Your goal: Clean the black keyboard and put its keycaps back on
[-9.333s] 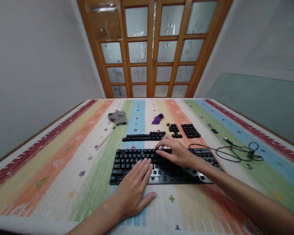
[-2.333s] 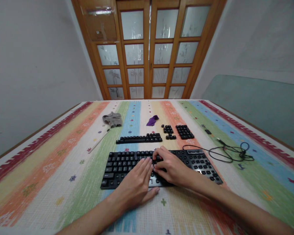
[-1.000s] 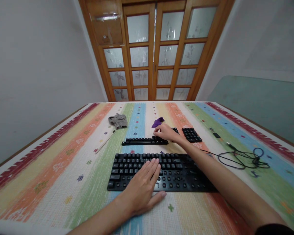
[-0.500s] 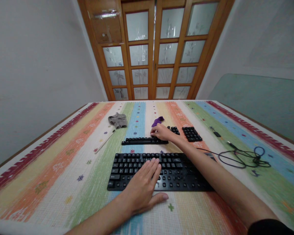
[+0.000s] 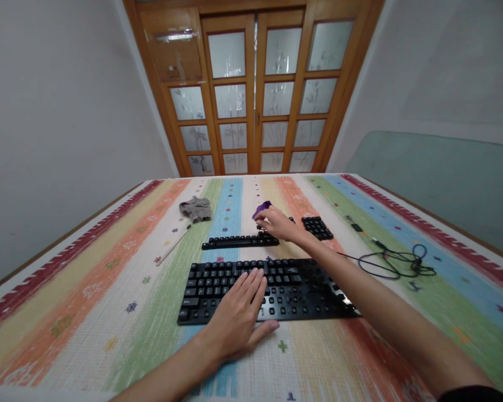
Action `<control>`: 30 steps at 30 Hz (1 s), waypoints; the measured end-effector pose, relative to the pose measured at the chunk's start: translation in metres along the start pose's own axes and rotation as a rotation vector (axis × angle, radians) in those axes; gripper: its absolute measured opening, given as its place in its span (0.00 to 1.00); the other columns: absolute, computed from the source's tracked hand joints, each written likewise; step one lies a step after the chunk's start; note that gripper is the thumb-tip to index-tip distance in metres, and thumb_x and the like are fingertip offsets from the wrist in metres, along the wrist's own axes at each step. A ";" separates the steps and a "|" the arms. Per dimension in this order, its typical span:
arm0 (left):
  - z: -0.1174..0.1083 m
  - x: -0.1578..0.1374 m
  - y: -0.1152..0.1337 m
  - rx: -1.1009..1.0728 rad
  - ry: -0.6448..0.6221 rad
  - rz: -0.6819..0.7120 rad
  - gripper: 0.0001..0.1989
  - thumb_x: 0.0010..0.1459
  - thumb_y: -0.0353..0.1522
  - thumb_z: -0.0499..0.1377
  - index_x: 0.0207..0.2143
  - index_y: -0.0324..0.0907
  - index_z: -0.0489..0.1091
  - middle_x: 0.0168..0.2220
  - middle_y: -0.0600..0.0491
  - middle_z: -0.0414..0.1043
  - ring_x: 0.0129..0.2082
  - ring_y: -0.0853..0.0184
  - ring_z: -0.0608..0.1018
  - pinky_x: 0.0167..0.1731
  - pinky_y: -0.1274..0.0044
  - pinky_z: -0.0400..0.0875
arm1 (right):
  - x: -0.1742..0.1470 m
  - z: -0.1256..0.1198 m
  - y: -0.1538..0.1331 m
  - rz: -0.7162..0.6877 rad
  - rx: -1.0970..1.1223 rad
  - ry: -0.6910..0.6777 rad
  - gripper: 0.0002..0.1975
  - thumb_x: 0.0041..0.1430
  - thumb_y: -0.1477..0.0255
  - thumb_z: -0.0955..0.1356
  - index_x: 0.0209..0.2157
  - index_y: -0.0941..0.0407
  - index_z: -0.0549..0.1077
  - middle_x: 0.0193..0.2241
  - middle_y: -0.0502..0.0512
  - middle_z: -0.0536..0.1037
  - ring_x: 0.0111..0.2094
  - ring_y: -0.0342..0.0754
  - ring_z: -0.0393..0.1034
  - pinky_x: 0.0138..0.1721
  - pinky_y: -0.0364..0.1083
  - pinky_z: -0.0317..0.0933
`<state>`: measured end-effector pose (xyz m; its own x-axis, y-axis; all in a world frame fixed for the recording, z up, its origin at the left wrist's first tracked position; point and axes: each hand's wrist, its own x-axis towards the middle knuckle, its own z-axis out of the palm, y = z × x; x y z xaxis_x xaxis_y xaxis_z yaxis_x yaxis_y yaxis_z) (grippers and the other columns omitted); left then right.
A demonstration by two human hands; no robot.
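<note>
A black keyboard (image 5: 295,293) lies in front of me on the striped cloth; many sockets in its lower right part show no keycaps. My left hand (image 5: 238,315) rests flat on its middle, fingers stretched out and thumb apart. Beyond the keyboard, my right hand (image 5: 279,224) reaches over a row of loose black keycaps (image 5: 235,242). Its thumb and fingers are pinched, with a small dark keycap (image 5: 259,227) seemingly at the tips, partly hidden. A purple cloth (image 5: 262,207) lies just behind that hand. Another block of loose keycaps (image 5: 317,228) sits to its right.
At the left lie a grey cloth (image 5: 196,209) and a toothbrush (image 5: 172,247). The keyboard's coiled cable (image 5: 396,263) spreads at the right, beside a small black piece (image 5: 356,228). Wooden doors (image 5: 255,100) stand behind the table.
My right hand has lifted a little from the loose keycaps, still pinched. The left hand stays flat on the keyboard. The whole view has shifted slightly.
</note>
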<state>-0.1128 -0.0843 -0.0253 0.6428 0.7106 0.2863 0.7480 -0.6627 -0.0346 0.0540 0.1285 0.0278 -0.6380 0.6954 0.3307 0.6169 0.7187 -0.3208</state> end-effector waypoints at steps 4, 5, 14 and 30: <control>0.002 -0.001 -0.002 0.011 0.010 0.006 0.35 0.70 0.48 0.47 0.66 0.27 0.53 0.67 0.34 0.52 0.68 0.52 0.56 0.64 0.61 0.57 | -0.028 -0.012 -0.011 -0.019 0.134 0.020 0.08 0.64 0.76 0.66 0.40 0.59 0.78 0.38 0.59 0.80 0.39 0.49 0.71 0.42 0.47 0.62; 0.003 -0.001 -0.002 0.013 0.013 0.008 0.35 0.70 0.48 0.47 0.66 0.27 0.53 0.67 0.34 0.52 0.68 0.52 0.56 0.64 0.61 0.57 | -0.038 -0.013 -0.015 -0.022 0.178 0.018 0.07 0.63 0.76 0.67 0.40 0.59 0.77 0.37 0.58 0.80 0.38 0.49 0.72 0.42 0.47 0.63; 0.005 -0.001 0.004 0.002 0.009 -0.015 0.38 0.69 0.51 0.48 0.66 0.27 0.53 0.67 0.32 0.53 0.68 0.49 0.55 0.64 0.59 0.56 | -0.125 -0.007 -0.053 -0.027 0.259 0.030 0.06 0.67 0.75 0.64 0.42 0.57 0.73 0.39 0.58 0.77 0.43 0.50 0.69 0.46 0.50 0.64; 0.001 -0.002 0.002 -0.135 -0.013 -0.053 0.36 0.70 0.47 0.49 0.69 0.33 0.47 0.69 0.37 0.48 0.70 0.54 0.51 0.65 0.59 0.54 | -0.160 0.018 -0.073 -0.291 -0.077 0.205 0.11 0.68 0.76 0.62 0.34 0.60 0.74 0.31 0.59 0.75 0.35 0.50 0.62 0.38 0.50 0.63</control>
<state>-0.1124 -0.0872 -0.0265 0.6058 0.7478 0.2716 0.7525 -0.6494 0.1096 0.1023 -0.0352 -0.0179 -0.6910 0.4422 0.5718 0.4614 0.8788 -0.1219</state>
